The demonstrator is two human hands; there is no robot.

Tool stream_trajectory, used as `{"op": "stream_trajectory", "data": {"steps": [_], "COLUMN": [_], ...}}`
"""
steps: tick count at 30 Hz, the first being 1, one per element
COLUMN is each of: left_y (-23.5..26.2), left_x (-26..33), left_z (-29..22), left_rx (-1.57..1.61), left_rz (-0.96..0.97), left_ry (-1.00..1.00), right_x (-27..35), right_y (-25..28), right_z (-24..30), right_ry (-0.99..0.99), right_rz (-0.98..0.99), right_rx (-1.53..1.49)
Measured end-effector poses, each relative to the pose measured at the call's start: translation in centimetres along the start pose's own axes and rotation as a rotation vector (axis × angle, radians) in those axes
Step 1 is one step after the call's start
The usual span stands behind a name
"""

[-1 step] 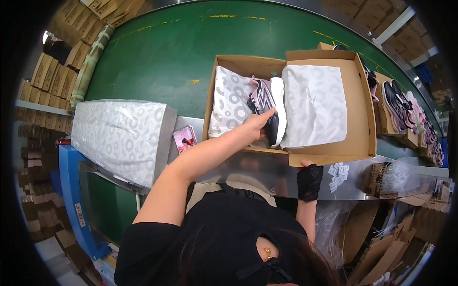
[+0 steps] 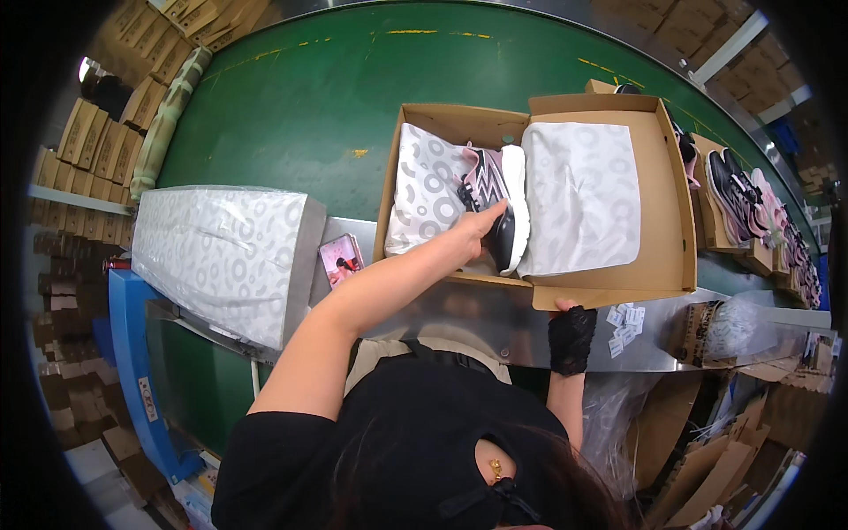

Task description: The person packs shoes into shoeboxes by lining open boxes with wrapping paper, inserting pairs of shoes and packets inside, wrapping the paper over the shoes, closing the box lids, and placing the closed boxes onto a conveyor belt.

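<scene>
An open brown shoe box [image 2: 687, 231] lies in front of me, its lid folded out to the right. White patterned tissue paper [image 2: 579, 199] covers the lid's inside, and more lines the box. On its side in the box, against the middle, rests a black, pink and white sneaker [image 2: 518, 212] with its white sole facing right. My left hand [image 2: 481, 231] is closed on the sneaker near the toe, thumb on top; the other fingers are mostly hidden. My right hand [image 2: 570, 331], in a black lace covering, pinches the lid's near edge, its fingertips partly under the cardboard.
To the left stands a stack of patterned tissue paper [image 2: 221, 256] under clear plastic, beside a phone-sized pink picture card [image 2: 340, 259]. Small white packets [image 2: 626, 327] lie right of my right hand. Several sneakers [image 2: 740, 199] in boxes line the green belt [image 2: 291, 115] at right.
</scene>
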State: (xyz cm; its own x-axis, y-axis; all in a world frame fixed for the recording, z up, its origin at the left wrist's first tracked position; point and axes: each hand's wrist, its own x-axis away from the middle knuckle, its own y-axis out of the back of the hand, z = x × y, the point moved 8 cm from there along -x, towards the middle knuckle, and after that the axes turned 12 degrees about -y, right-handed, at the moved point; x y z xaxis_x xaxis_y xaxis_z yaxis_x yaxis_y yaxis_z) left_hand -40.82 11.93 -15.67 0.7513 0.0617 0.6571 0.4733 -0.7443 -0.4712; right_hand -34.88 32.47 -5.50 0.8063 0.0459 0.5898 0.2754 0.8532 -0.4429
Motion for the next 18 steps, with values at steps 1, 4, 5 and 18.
{"op": "stream_trajectory", "data": {"steps": [1, 4, 5, 18], "left_y": [-0.4, 0.0, 0.8, -1.5], "left_x": [0.3, 2.7, 3.2, 17.7], "left_z": [-0.5, -3.1, -4.6, -11.7], "left_rx": [0.037, -0.177, -0.150, -0.382], "left_rz": [-0.018, -0.238, -0.167, 0.155], "left_ry": [0.010, -0.185, -0.564, -0.984], "right_x": [-0.2, -0.9, -0.8, 0.0], "right_y": [0.5, 1.8, 1.9, 3.3], "right_z": [0.0, -0.8, -0.7, -0.2], "right_ry": [0.007, -0.042, -0.045, -0.070], "right_rz": [0.002, 0.035, 0.037, 0.061], "right_rx": [-0.003, 0.149, 0.150, 0.216]}}
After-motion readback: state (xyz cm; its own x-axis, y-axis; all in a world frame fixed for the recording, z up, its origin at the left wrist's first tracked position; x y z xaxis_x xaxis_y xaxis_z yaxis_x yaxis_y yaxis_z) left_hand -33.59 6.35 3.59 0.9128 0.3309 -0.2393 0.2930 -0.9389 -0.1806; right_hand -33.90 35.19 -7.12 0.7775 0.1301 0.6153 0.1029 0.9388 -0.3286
